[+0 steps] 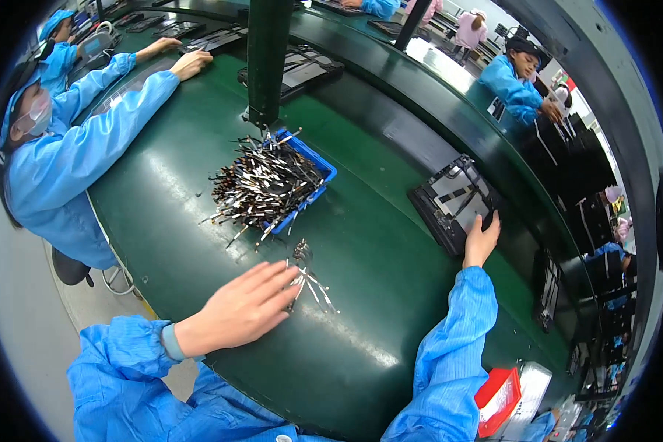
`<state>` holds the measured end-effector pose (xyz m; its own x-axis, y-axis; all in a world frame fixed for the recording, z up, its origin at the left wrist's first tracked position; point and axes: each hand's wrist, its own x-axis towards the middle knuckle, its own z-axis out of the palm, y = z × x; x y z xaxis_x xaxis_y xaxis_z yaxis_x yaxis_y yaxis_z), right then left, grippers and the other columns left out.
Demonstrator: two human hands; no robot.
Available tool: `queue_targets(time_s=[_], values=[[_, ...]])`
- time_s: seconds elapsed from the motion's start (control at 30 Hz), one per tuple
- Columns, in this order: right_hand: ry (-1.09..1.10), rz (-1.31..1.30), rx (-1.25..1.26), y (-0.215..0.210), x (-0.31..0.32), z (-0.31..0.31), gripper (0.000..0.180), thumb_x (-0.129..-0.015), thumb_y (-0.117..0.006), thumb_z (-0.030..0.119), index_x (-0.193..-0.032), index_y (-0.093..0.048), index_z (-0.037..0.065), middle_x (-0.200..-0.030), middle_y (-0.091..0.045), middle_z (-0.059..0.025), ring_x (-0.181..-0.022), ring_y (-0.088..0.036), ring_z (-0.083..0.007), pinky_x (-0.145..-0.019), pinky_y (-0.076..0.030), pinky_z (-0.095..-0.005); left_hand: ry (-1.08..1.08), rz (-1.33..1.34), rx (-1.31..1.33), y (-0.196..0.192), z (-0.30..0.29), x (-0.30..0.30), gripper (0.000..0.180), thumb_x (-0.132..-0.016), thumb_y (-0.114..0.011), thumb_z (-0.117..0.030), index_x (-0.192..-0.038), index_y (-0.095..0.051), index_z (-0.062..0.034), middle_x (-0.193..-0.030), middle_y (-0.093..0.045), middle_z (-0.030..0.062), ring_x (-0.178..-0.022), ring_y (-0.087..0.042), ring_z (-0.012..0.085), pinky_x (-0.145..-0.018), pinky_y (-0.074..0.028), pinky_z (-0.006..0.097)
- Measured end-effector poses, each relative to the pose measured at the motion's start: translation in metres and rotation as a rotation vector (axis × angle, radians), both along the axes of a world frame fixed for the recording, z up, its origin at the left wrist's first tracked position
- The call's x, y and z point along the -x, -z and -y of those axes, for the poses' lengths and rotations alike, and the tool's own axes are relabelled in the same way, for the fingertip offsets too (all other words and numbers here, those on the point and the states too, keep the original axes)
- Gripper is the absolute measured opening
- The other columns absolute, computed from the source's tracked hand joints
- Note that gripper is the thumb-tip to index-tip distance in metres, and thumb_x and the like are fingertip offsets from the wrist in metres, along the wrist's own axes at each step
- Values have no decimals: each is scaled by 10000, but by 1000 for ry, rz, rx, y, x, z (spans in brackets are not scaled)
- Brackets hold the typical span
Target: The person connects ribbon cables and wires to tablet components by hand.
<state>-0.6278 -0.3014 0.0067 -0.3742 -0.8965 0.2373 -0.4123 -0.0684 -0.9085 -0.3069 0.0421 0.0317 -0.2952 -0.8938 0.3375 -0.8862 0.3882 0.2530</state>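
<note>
My left hand (239, 308) hovers over or rests on the green work surface, its fingers stretched out and close together. Partly behind its fingertips lies a small loose bunch of thin black and white flex cables (315, 283); whether the fingers touch them I cannot tell. With my right hand (482, 240) I grip the near right edge of an opened tablet (460, 193), a black frame with a silver panel inside. That tablet sits slightly tilted on the dark strip at the right. Beyond my left hand, a heap of similar flex cables (261, 180) spills over a blue tray (318, 158).
A green post (267, 62) rises behind the tray. More opened tablets (302, 68) lie along the strip. A red bin (498, 401) stands at lower right. At the left, a co-worker in a blue smock (81, 158) reaches over the bench; another person (519, 77) works across it.
</note>
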Motion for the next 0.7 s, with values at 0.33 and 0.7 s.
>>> queue_targets(time_s=[0.33, 0.7], values=[[-1311, -459, 353, -24, -188, -182, 218, -819, -677, 92, -1028, -678, 29, -978, -642, -104, -942, -583, -289, -821, -484, -359, -77, -29, 7, 2, -25, -9, 381, -804, -668, -199, -1147, -611, -42, -1153, -620, 118, -1083, -593, 258, -946, -480, 380], [-1227, -629, 424, -10, -225, -205, 196, -800, -694, 122, -991, -699, 78, -969, -581, -76, -915, -522, -271, -782, -434, -371, -261, -22, 110, 7, -15, -48, 266, -706, -668, -85, -966, -643, -38, -960, -645, 62, -889, -617, 201, -717, -496, 316]])
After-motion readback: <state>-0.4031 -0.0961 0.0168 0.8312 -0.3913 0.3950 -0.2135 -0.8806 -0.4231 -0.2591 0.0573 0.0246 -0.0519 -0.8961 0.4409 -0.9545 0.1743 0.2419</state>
